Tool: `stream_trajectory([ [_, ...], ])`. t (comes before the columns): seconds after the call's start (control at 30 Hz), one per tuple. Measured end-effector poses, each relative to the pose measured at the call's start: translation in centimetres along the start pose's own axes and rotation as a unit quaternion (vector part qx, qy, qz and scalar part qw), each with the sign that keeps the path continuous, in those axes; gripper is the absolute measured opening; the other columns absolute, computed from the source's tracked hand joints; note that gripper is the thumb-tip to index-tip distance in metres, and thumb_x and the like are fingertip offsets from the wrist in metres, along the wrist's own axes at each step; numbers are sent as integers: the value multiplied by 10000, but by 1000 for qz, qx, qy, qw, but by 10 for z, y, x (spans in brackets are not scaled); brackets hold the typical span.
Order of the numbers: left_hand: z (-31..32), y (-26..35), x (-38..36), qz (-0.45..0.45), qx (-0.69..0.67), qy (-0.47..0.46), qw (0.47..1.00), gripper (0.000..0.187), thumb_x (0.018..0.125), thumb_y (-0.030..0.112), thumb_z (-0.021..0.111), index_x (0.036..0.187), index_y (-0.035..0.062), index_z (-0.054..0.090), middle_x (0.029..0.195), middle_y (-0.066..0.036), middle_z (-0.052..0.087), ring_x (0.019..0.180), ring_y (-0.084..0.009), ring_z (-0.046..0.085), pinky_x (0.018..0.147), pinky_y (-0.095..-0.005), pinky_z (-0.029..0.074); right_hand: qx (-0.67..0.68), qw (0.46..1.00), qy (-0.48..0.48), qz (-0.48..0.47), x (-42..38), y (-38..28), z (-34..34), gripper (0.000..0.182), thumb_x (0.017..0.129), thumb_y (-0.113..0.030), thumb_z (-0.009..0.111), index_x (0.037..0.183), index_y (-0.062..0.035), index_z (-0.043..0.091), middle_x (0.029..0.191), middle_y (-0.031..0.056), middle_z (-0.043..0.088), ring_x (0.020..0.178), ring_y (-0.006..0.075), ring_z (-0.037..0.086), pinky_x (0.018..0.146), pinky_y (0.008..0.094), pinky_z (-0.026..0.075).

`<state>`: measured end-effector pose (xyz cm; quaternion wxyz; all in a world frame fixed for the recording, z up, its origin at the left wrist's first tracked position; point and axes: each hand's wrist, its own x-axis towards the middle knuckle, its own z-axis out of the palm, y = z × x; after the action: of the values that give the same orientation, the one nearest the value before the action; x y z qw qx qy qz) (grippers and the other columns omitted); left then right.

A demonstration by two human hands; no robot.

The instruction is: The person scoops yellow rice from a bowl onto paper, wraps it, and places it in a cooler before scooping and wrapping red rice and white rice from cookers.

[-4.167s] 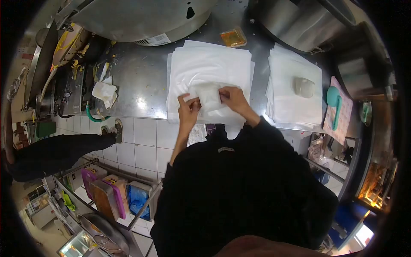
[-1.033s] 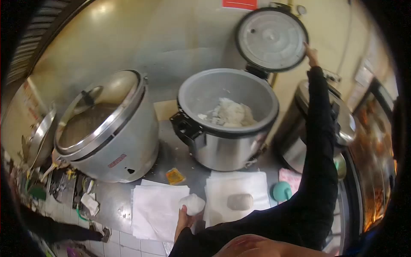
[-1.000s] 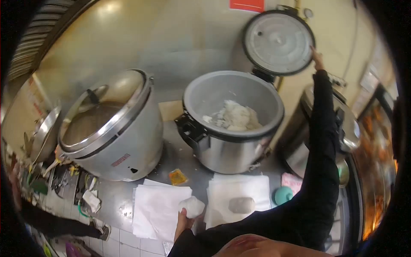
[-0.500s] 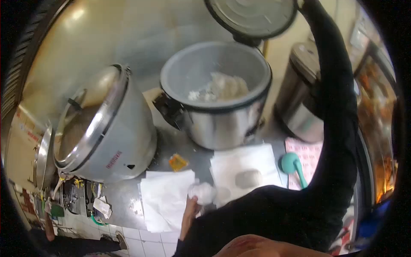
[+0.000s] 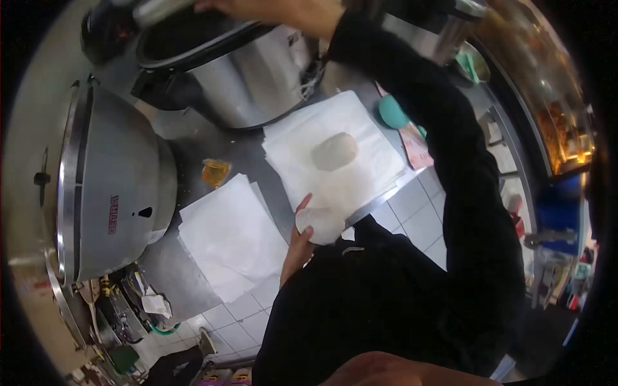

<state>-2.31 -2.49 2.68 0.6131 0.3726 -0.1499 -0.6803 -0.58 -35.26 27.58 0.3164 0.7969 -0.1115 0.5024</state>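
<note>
Between the left hand's (image 5: pixel 301 241) fingers (image 5: pixel 308 231) sits the wrapped rice ball (image 5: pixel 320 222).

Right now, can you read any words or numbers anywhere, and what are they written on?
Red print on the side of the big rice cooker: too blurred to read.
Pink printed sheet beside the teal scoop: too small to read.
Nothing else carries readable words or numbers.

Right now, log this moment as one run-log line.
left hand: holds white wrapped ball | right hand: on steel rice cooker | grey lump: on white paper stack
</note>
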Motion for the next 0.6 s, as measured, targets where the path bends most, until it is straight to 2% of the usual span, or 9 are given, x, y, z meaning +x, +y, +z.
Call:
stream_trajectory([
  [0.07,-1,-5,11,7,4,-12,1000,813,695,402,681,1330,152,240,1153,-122,456,1014,-251,508,728,-403,504,61,995,-78,15,-30,-17,-16,668,763,-397,552,1326,-194,256,1256,114,369,1144,310,343,944,511,219],
  [0.13,-9,-14,28,-44,-19,-19,999,721,756,400,611,1337,209,230,1181,-114,445,1015,-248,511,670,-399,525,95,985,-19,141,-75,-15,-29,588,739,-390,590,1142,9,434,970,196,518,882,365,484,803,411,378],
  [0.17,-15,-20,38,-67,-29,-24,997,676,786,399,576,1340,237,225,1195,-110,439,1015,-247,512,641,-398,536,116,968,-19,222,-95,-26,-62,504,788,-397,554,1054,19,457,944,191,462,852,359,442,757,422,361],
  [0.23,-21,-30,58,-77,-49,-32,995,607,821,403,516,1334,236,237,1229,-94,419,1008,-239,520,617,-372,545,106,887,-265,364,-226,-64,-60,687,727,-460,576,1186,13,380,1160,231,412,1055,387,400,865,481,329],
  [0.27,-20,-34,71,-84,-56,-41,994,575,839,406,486,1332,236,243,1245,-87,409,1004,-235,524,606,-359,549,141,725,-499,454,-285,-84,-59,923,672,-601,564,1267,39,269,1221,269,362,1123,458,337,916,521,305],
  [0.33,-18,-38,88,-84,2,-5,996,559,844,452,453,1323,231,267,1269,-54,404,1091,-244,457,789,-432,449,253,560,-604,507,-305,-105,-78,1053,537,-654,636,1241,62,321,1316,289,250,1211,455,240,937,610,200],
  [0.4,-19,-46,102,-85,21,11,996,554,832,488,452,1292,207,323,1272,-31,410,1165,-232,378,947,-470,262,310,592,-466,580,-324,-125,-73,896,527,-560,688,1050,126,448,1122,289,463,1077,422,411,878,539,310],
  [0.53,-14,-52,99,-8,133,44,990,566,816,489,483,1272,185,344,1270,-32,412,1152,-237,388,934,-486,277,331,654,-287,617,-336,-141,-73,896,403,-473,769,1089,10,456,1036,221,500,1005,376,448,875,482,317],
  [0.6,22,-50,84,-64,116,92,987,592,810,488,497,1280,167,331,1283,-61,390,1142,-251,397,930,-484,284,421,639,-174,620,-330,-118,-129,802,487,-381,786,1097,-4,426,1013,184,503,1003,332,454,874,444,341],
])
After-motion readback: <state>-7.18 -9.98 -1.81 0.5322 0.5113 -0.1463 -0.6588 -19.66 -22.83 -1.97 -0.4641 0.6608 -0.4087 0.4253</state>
